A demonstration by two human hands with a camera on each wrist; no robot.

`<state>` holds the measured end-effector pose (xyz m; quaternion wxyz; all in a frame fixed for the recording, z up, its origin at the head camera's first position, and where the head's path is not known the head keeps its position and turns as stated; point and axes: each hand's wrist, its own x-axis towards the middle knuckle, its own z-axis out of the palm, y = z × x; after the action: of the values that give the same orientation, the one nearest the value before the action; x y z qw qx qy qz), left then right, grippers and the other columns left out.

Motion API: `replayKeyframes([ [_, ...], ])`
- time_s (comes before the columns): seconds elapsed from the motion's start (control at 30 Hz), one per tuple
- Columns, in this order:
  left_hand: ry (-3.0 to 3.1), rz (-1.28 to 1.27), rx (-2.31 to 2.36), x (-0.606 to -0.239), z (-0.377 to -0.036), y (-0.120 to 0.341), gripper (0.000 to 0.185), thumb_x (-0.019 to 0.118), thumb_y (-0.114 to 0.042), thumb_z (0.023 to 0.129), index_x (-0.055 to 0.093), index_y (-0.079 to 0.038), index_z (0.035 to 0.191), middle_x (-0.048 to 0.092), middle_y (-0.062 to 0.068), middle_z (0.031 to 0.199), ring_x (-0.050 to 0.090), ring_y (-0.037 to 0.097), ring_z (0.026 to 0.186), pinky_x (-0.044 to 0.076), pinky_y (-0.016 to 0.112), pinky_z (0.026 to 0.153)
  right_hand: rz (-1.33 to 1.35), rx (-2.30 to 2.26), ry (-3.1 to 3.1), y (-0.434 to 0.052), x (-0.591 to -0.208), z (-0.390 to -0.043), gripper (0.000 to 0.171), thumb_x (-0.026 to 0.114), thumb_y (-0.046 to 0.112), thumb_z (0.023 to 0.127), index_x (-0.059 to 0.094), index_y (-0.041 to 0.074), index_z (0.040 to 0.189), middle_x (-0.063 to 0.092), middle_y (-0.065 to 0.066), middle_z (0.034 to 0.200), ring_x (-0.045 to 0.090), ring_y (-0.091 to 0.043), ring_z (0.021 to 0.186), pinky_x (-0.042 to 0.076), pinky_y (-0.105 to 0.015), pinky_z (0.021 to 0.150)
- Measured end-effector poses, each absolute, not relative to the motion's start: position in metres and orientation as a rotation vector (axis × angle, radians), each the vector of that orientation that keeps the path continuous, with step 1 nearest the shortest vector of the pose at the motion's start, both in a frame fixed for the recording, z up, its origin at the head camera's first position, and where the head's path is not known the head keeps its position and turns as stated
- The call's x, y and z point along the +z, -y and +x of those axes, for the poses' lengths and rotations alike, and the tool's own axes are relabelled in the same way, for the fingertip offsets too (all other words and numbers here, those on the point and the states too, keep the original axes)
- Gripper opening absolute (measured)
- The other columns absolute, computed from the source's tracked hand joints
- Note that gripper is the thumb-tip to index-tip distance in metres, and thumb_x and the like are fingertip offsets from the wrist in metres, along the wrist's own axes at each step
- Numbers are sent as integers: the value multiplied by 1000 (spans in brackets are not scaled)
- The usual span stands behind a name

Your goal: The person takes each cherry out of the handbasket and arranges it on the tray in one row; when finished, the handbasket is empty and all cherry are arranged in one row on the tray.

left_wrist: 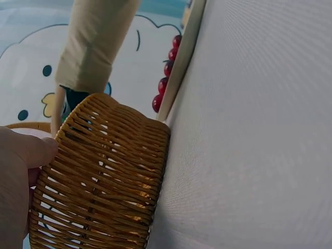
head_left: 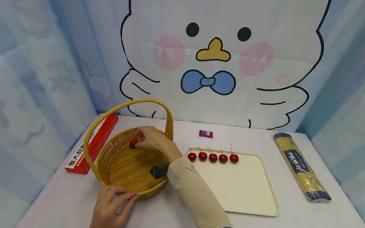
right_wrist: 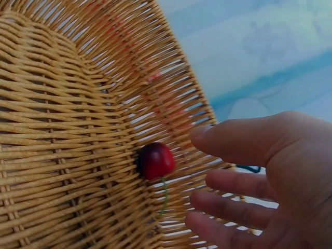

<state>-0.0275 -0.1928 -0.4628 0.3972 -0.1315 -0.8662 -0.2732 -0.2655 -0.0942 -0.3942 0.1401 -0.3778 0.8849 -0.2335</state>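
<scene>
My right hand [head_left: 154,140] is inside the wicker basket [head_left: 123,166], reaching across from the tray side, and the cherry [head_left: 133,143] lies on the woven floor right at my fingertips. In the right wrist view the cherry [right_wrist: 155,160] rests against the weave with its green stem trailing down, and my fingers [right_wrist: 233,140] are loosely spread just beside it, thumb above and the others below. I see a small gap between the fruit and my thumb tip there, so I am not pinching it; from the head view I cannot tell whether a fingertip touches it.

My left hand [head_left: 111,206] sits at the near rim of the basket, fingers curled over the edge and gripping it. In the left wrist view my thumb [left_wrist: 26,150] presses on the outer wall of the basket [left_wrist: 104,176].

To the right of the basket, a cream tray [head_left: 244,190] carries 5 cherries [head_left: 212,157] in a row along its far edge, well apart from my right hand. A small dark green object [head_left: 159,171] shows at the basket's right rim under my sleeve. A red box [head_left: 93,142] lies left of the basket, a purple wrapper [head_left: 205,133] behind the tray, and a pack of spaghetti [head_left: 300,166] at the far right of the white table [head_left: 305,224].
</scene>
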Motion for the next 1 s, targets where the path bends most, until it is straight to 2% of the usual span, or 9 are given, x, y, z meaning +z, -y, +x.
replayKeyframes([
  [0.2, 2219, -309, -673, -463, -26, 191, 55, 49, -52, 101, 80, -9, 86, 59, -4, 86, 48, 13, 87, 34, 26, 83, -1138, -549, -2505, 103, -402, -268, 45, 69, 27, 96, 58, 11, 137, 63, -3, 131, 60, -15, 118, 50, -31, 98],
  [0.37, 2236, -301, -675, -464, -26, 190, 56, 48, -52, 101, 80, -9, 86, 59, -4, 86, 47, 13, 87, 33, 26, 84, -1133, -396, -2460, 106, -403, -265, 55, 69, 31, 96, 51, 18, 146, 47, -4, 151, 48, -17, 137, 43, -32, 110],
  [0.47, 2210, -318, -672, -464, -26, 189, 54, 50, -50, 101, 80, -8, 85, 60, -3, 86, 48, 14, 86, 33, 27, 83, -1176, -297, -2424, 108, -404, -264, 55, 67, 34, 97, 50, 21, 148, 39, -4, 157, 43, -18, 142, 39, -33, 114],
  [0.57, 2200, -323, -664, -464, -27, 189, 54, 50, -50, 102, 80, -9, 85, 60, -4, 86, 48, 14, 85, 34, 26, 83, -1233, -254, -2397, 109, -406, -263, 48, 67, 31, 97, 56, 19, 143, 51, -2, 148, 51, -15, 134, 43, -30, 109],
  [0.7, 2194, -319, -651, -463, -27, 189, 53, 50, -50, 102, 80, -10, 84, 60, -4, 86, 48, 13, 85, 34, 26, 82, -1262, -296, -2375, 110, -406, -264, 32, 70, 24, 95, 68, 17, 127, 67, 2, 124, 61, -11, 113, 49, -25, 95],
  [0.83, 2197, -321, -670, -463, -27, 190, 51, 51, -49, 101, 80, -9, 85, 61, -3, 86, 49, 15, 85, 34, 27, 82, -1248, -366, -2386, 111, -405, -265, 20, 73, 20, 93, 70, 17, 113, 68, 4, 114, 61, -8, 102, 50, -23, 87],
  [1.0, 2191, -333, -659, -463, -28, 192, 50, 53, -47, 101, 80, -9, 84, 61, -2, 86, 49, 15, 85, 34, 27, 82, -1283, -406, -2423, 112, -400, -265, 20, 71, 18, 94, 67, 14, 114, 65, 4, 109, 59, -7, 97, 49, -22, 85],
])
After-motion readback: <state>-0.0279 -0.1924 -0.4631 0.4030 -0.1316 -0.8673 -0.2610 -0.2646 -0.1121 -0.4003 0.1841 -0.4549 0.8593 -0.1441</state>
